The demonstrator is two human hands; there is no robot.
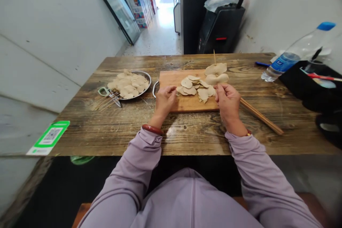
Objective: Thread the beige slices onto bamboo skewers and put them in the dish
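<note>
A wooden cutting board lies on the table with a heap of thin beige slices on it. My right hand is closed round a thin bamboo skewer that stands upright, with two folded slices threaded on it. My left hand rests at the board's left part, fingers curled and pinching a slice at the edge of the heap. A bundle of skewers lies to the right of my right hand.
A metal plate of finished slices on skewers sits at the left, scissors beside it. A water bottle and a black bag are at the right. A green sticker marks the table's left corner.
</note>
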